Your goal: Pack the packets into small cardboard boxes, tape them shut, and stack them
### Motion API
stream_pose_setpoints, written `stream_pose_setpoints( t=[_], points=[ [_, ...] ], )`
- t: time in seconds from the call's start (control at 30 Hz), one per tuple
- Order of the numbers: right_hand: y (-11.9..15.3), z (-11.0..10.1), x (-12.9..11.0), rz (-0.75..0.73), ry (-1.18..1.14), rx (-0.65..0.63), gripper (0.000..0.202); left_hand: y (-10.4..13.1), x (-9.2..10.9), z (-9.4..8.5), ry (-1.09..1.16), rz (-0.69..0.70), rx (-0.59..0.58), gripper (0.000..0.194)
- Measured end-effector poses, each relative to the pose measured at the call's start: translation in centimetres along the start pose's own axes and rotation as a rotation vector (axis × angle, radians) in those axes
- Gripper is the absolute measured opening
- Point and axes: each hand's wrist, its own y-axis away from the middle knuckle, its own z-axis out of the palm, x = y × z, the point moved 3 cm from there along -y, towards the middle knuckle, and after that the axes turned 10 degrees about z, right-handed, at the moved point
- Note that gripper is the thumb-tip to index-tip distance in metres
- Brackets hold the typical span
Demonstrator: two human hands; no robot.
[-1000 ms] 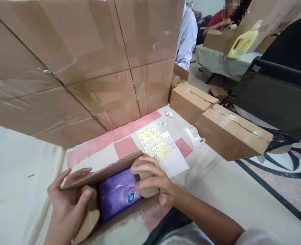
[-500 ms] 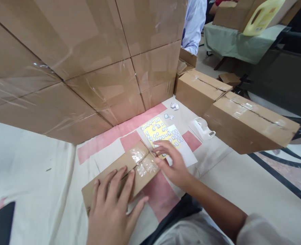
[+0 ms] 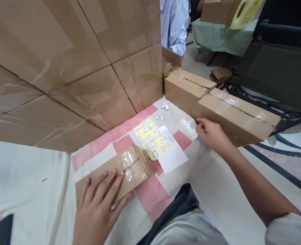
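My left hand [image 3: 101,200] lies spread on a small brown cardboard box [image 3: 120,172], whose top seam carries strips of clear tape. The flap at the box's right end stands slightly out. My right hand [image 3: 210,132] reaches to a white tape dispenser [image 3: 189,126], fingers pinched at its near right end. What lies between those fingertips is hidden. Between the two hands are a yellow sheet [image 3: 146,136] covered with small blue-outlined labels and a white sheet [image 3: 174,156] overlapping it.
A wall of stacked, taped cartons [image 3: 89,102] rises behind. Two long closed boxes [image 3: 232,112] line the right. Paper scraps [image 3: 165,107] lie on the cloth floor covering. A person in a light blue shirt [image 3: 176,23] is beyond; a dark object [image 3: 0,229] sits lower left.
My right hand has left the small box's end flap and moved right to the tape dispenser. My left hand stays on the box. The view has shifted right.
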Motion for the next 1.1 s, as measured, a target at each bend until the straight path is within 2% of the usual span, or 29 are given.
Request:
stream_pose_setpoints(
  t=[0.07, 0.2, 0.3, 0.37, 0.53, 0.67, 0.77, 0.93, 1.1],
  points=[
    [-0.1, -0.1, -1.0, 0.025, 0.049, -0.049, 0.043, 0.0, 0.1, 0.0, -0.080, 0.093, 0.000, 0.057],
    [0.2, -0.8, -1.9, 0.168, 0.163, -0.172, 0.045, -0.1, 0.5, 0.0, -0.340, 0.316, -0.031, 0.057],
    [0.1, -1.2, -2.1, 0.171, 0.148, -0.216, 0.042, -0.4, 0.9, 0.1, -0.464, 0.400, -0.034, 0.055],
    [0.0, -1.2, -2.2, 0.154, 0.076, -0.226, 0.040, -0.5, 1.2, 0.2, -0.497, 0.402, -0.030, 0.053],
    [0.3, -0.1, -2.8, 0.117, 0.002, -0.130, 0.036, -0.6, 1.5, 0.7, -0.558, 0.401, -0.014, 0.053],
    [0.8, 0.7, -3.8, 0.084, -0.074, -0.111, 0.033, -0.6, 1.3, 0.9, -0.576, 0.384, -0.005, 0.054],
    [0.9, 0.2, -4.1, 0.148, -0.001, -0.105, 0.033, -0.6, 1.2, 1.0, -0.574, 0.392, 0.003, 0.059],
    [0.8, -0.6, -3.7, 0.238, 0.165, -0.175, 0.029, -0.7, 1.2, 1.1, -0.601, 0.407, -0.021, 0.069],
    [0.7, -0.4, -3.1, 0.255, 0.123, -0.174, 0.028, -1.0, 1.0, 1.0, -0.624, 0.415, -0.017, 0.072]
  ],
)
